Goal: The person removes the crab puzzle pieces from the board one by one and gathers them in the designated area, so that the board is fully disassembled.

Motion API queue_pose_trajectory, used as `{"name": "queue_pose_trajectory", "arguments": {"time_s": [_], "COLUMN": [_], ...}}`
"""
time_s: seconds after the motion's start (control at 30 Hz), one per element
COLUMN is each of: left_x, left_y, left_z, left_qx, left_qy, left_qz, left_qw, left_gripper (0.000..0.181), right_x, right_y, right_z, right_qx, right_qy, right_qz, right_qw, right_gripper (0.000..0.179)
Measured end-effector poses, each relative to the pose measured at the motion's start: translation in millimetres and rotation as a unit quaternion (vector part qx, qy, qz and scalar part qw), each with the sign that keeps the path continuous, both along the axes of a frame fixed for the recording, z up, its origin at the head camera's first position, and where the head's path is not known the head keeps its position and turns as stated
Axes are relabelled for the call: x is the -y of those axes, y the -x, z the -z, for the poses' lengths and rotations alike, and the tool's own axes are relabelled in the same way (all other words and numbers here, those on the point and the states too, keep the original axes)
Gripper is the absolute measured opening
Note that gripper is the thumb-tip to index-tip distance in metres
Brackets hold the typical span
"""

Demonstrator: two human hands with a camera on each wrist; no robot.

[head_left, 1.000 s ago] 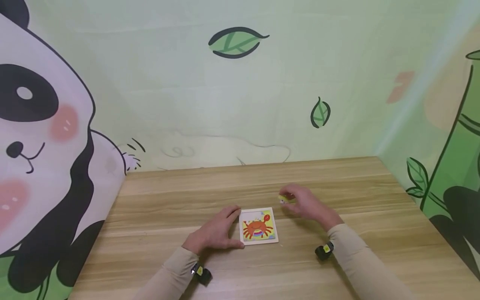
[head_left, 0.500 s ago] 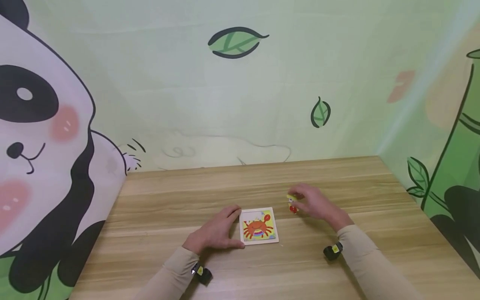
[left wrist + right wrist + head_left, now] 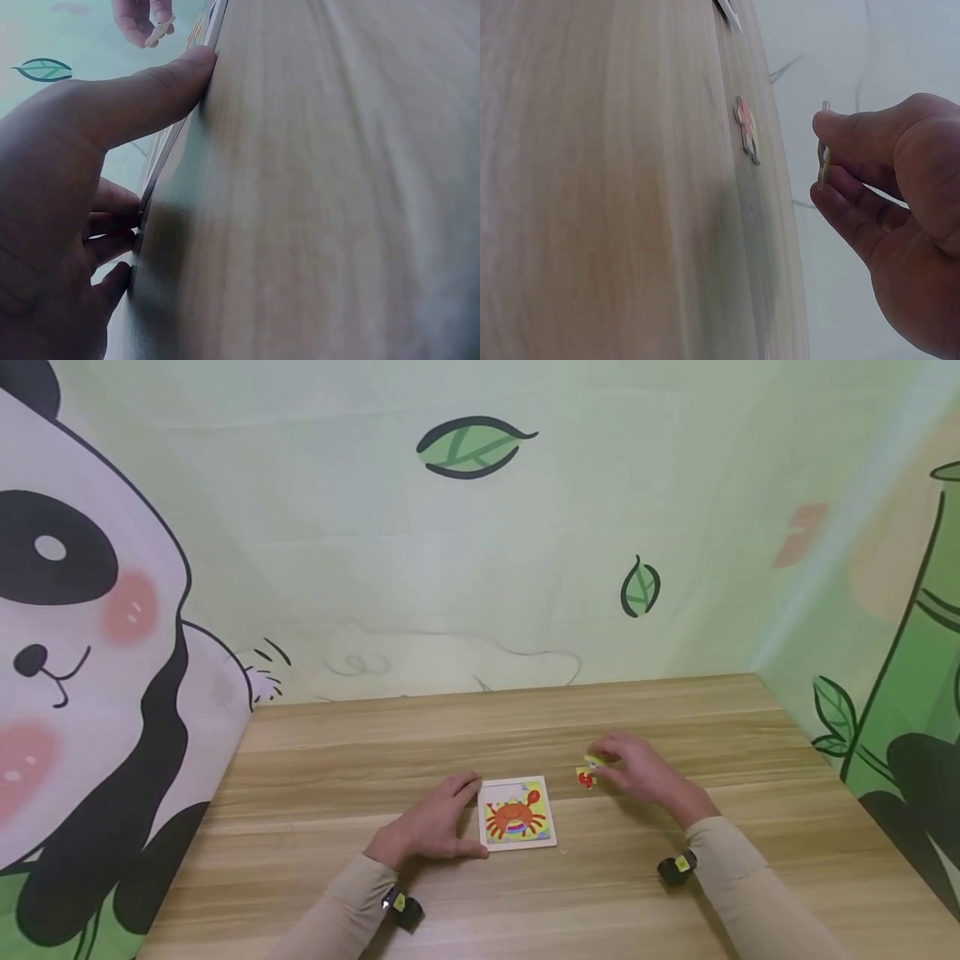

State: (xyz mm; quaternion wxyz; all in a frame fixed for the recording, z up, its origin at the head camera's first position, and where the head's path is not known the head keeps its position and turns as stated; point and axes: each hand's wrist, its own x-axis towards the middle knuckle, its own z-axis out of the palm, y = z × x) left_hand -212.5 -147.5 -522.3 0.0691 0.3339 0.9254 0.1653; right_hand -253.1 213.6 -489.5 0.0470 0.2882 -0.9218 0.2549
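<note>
A square crab puzzle in a white frame [image 3: 518,847] lies on the table, with a pale bare patch at its upper left. My left hand [image 3: 431,821] holds the frame's left side, thumb at the near corner and index finger at the far one. In the left wrist view the thumb [image 3: 161,94] presses the frame's edge. Between thumb and fingers, my right hand [image 3: 648,774] pinches a small yellowish puzzle piece [image 3: 595,762], raised above the table and seen edge-on in the right wrist view. A red and yellow puzzle piece [image 3: 586,777] lies on the table just left of that hand.
The wood-grain table [image 3: 360,735] runs back to a pale green cloth wall [image 3: 337,527] with printed leaves. A printed panda [image 3: 90,610] covers the left side, and bamboo [image 3: 915,693] is printed on the right.
My right hand has moved rightward, keeping its pinched piece. The red and yellow piece, out of sight one second ago, now shows on the table. My left hand and the frame have stayed put.
</note>
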Motion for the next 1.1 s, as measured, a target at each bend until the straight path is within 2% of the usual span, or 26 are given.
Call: {"name": "queue_pose_trajectory", "arguments": {"time_s": [0.2, 0.6, 0.87, 1.1], "left_x": [0.2, 0.4, 0.5, -0.5], "left_y": [0.1, -0.8, 1.0, 0.5], "left_z": [0.8, -0.6, -0.2, -1.7], "left_qx": [0.001, -0.001, 0.001, -0.007], "left_qy": [0.001, -0.005, 0.003, 0.000], "left_qz": [0.000, 0.003, -0.002, 0.006], "left_qw": [1.0000, 1.0000, 1.0000, 1.0000], "left_gripper": [0.105, 0.105, 0.105, 0.105], "right_x": [-6.0, -16.7, -22.8, -25.3], "right_y": [-2.0, -6.4, -4.9, -5.4], "right_z": [1.0, 6.7, 8.6, 7.6], "right_qx": [0.020, 0.014, 0.040, 0.042], "right_qy": [-0.007, 0.000, -0.017, -0.033], "right_qz": [0.007, 0.017, 0.030, 0.033], "right_qw": [0.9998, 0.9998, 0.9986, 0.9980], "right_gripper": [0.031, 0.033, 0.027, 0.025]}}
